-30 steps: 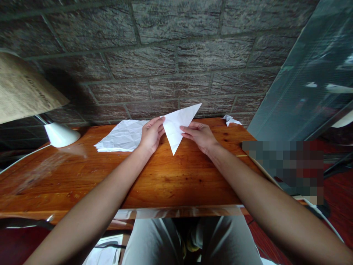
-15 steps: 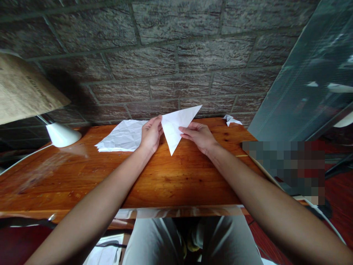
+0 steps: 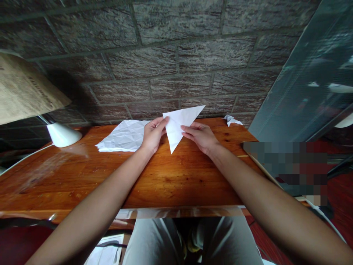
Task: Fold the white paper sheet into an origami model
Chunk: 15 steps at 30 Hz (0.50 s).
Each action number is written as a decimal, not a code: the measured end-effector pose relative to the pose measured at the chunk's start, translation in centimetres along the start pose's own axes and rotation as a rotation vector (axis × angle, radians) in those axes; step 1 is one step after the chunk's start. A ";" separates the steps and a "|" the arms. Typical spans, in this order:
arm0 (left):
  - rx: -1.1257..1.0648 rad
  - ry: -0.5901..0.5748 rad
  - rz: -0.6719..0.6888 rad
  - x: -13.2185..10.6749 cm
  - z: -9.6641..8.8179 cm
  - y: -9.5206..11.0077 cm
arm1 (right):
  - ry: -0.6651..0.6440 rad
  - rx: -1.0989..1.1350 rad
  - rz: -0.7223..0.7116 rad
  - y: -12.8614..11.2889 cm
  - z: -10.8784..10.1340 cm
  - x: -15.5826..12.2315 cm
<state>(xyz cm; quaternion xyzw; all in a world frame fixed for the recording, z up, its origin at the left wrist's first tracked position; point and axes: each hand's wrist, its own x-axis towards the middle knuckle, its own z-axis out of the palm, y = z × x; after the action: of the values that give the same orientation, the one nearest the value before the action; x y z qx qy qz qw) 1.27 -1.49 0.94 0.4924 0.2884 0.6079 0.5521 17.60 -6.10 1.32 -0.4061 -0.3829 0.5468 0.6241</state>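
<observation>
A white sheet of paper folded into a triangle (image 3: 178, 124) is held up above the wooden table, one point down and another toward the upper right. My left hand (image 3: 153, 135) pinches its left corner, thumb lying on the front face and fingers behind. On the right edge, my right hand (image 3: 200, 135) grips the paper between thumb and fingers. Behind my left hand lies a stack of creased white paper (image 3: 121, 137). A small folded paper piece (image 3: 232, 120) rests at the table's back right.
At the left stands a lamp with a white base (image 3: 63, 135) and brown paper shade (image 3: 27, 88). A brick wall (image 3: 165, 55) rises behind the wooden table (image 3: 176, 184). A translucent panel (image 3: 298, 84) leans at the right, near a blurred-out flat object (image 3: 286, 169).
The folded paper has shifted slightly right and tilted. My left thumb has slid further onto its front face; my right hand has moved slightly right with it.
</observation>
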 end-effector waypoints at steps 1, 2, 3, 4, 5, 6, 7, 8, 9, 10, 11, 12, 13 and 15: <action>-0.003 -0.010 0.001 0.0 0.0 0.0 | 0.000 -0.003 -0.001 0.0 0.0 0.0; -0.008 -0.011 0.003 -0.1 0.1 -0.1 | -0.002 -0.007 -0.004 0.0 0.0 0.1; -0.012 -0.006 0.005 -0.1 0.1 -0.1 | -0.005 -0.013 -0.007 0.1 -0.1 0.1; -0.015 0.000 0.006 -0.1 0.1 -0.1 | -0.008 -0.017 -0.010 0.1 -0.1 0.1; -0.016 0.006 0.007 -0.1 0.0 -0.1 | -0.009 -0.018 -0.010 0.1 -0.1 0.1; -0.018 0.009 0.005 -0.1 0.0 0.0 | -0.011 -0.016 -0.008 0.2 -0.1 0.1; -0.022 0.008 0.002 -0.1 0.0 0.0 | -0.013 -0.013 -0.003 0.2 0.0 0.1; -0.028 0.000 -0.004 -0.2 0.0 -0.1 | -0.015 -0.011 0.007 0.2 0.0 0.0; -0.033 -0.013 -0.012 -0.2 0.0 -0.1 | -0.019 -0.012 0.021 0.1 0.1 -0.1; -0.035 -0.028 -0.020 -0.2 0.0 -0.2 | -0.025 -0.017 0.036 0.1 0.2 -0.1; -0.033 -0.040 -0.027 -0.3 0.1 -0.4 | -0.033 -0.025 0.052 0.1 0.2 -0.2; -0.028 -0.049 -0.030 -0.3 0.1 -0.5 | -0.042 -0.033 0.067 0.1 0.3 -0.3; -0.019 -0.051 -0.028 -0.3 0.1 -0.7 | -0.049 -0.041 0.076 0.1 0.4 -0.3; -0.001 -0.044 -0.011 -0.3 0.1 -0.9 | -0.063 -0.048 0.079 0.1 0.4 -0.4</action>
<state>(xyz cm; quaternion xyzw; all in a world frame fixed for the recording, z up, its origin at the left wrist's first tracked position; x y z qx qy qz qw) 1.67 -1.62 0.09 0.5037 0.2786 0.5939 0.5621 17.13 -6.45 1.39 -0.4182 -0.3989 0.5744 0.5797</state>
